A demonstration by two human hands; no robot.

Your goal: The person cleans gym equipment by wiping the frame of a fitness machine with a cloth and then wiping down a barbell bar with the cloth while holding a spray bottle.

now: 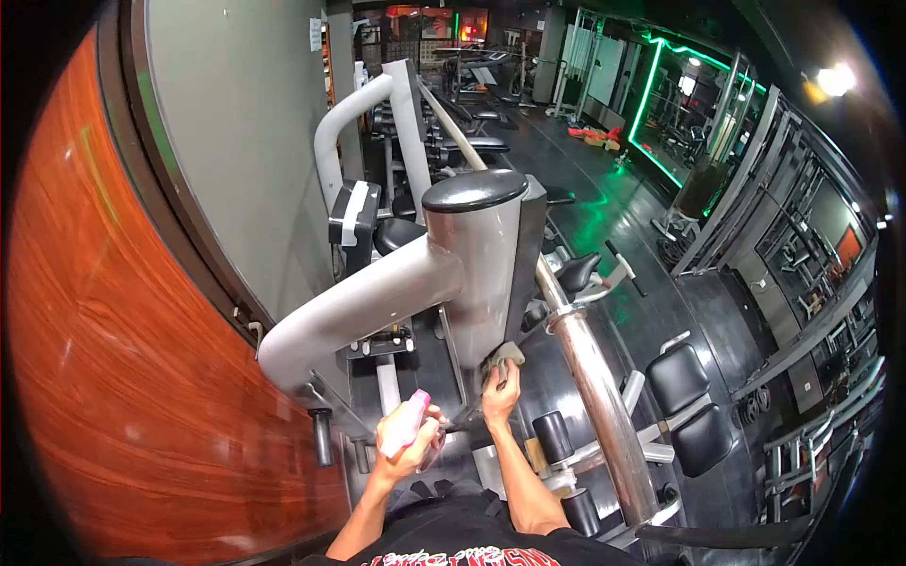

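My left hand (425, 445) is wrapped round a pink and white spray bottle (405, 426), held low in front of my body. Its lower part is mostly hidden by the fingers. In my right hand (501, 396) is a grey-brown cloth (507, 356), pressed to the lower edge of a thick silver post (477, 283) on a gym machine. A black oval cap (475, 191) tops this post. From its side a bent silver tube (363, 307) runs down to the left, above my left hand.
A metal barbell (604, 406) slants past on the right, close to my right forearm. Black padded seats (678, 375) stand beyond it. A wood-grain panel (142, 330) and grey wall (241, 123) border the left. Green light strips (651, 99) frame a mirror at the back.
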